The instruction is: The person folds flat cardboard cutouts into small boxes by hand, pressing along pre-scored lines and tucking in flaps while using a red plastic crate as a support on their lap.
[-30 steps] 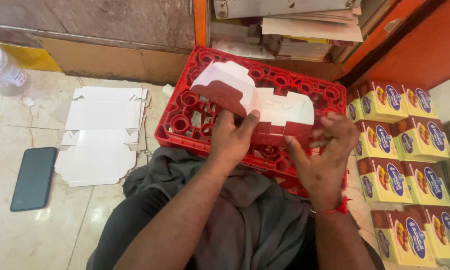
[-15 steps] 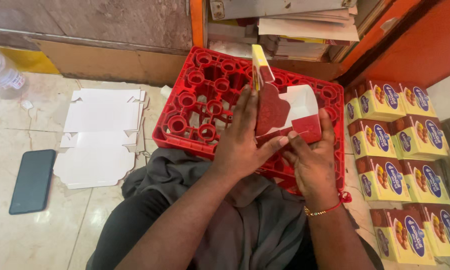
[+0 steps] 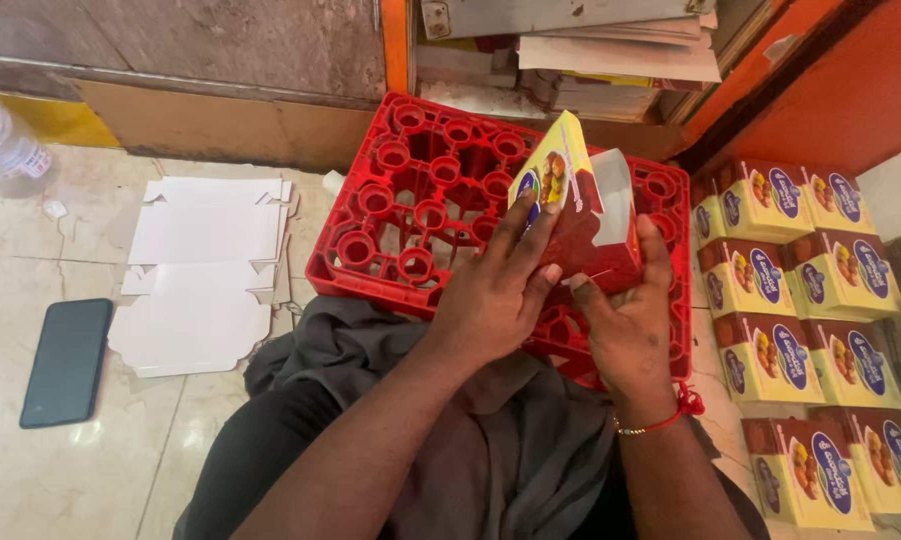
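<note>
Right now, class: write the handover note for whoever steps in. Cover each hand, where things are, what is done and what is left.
Left hand: holds the half-folded carton by its yellow side.
Right hand: grips its red underside.
Carton: held above the red crate, top flaps open.
Done: folded boxes lined up on the right.
Left: flat blanks stacked on the floor, left, beside a phone.

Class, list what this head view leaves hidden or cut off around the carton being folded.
- Carton underside: hidden by both hands, left hand, right hand.
- Crate near edge: behind hands.
- Bottle: cut by left edge.
- Lowest boxes: cut by bottom edge.
</note>
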